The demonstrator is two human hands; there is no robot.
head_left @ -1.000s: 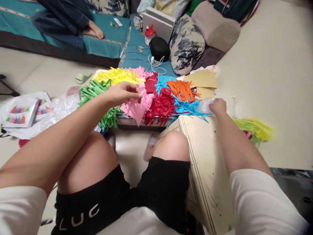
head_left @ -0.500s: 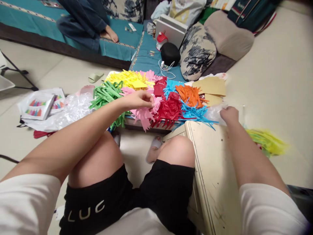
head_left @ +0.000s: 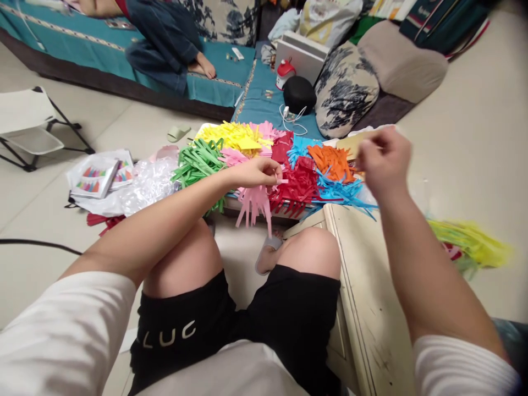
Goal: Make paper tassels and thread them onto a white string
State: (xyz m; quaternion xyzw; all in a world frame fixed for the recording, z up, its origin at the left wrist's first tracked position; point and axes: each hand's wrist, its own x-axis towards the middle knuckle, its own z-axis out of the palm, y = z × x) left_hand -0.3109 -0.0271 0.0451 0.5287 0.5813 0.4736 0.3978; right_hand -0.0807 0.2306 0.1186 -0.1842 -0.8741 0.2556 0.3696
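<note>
The left hand point(head_left: 264, 171) reaches out slantwise, grip pinched on a pink paper strip point(head_left: 282, 181) over the red fringed paper's point(head_left: 300, 181) left part. The right hand point(head_left: 385, 160) is raised, fingers curled (I cannot tell whether around anything), right of the orange fringed paper point(head_left: 331, 163).

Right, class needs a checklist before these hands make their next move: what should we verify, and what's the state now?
1. Left hand gripping the pink fringe: ok, fingertips pinched.
2. Pink fringe lying flat: not ok, strips dangle downward.
3. Right hand free: cannot tell, raised and blurred, fingers curled.
4. Orange bunch apart from the blue bunch: not ok, they touch.
5. Green bunch in view: ok.
</note>
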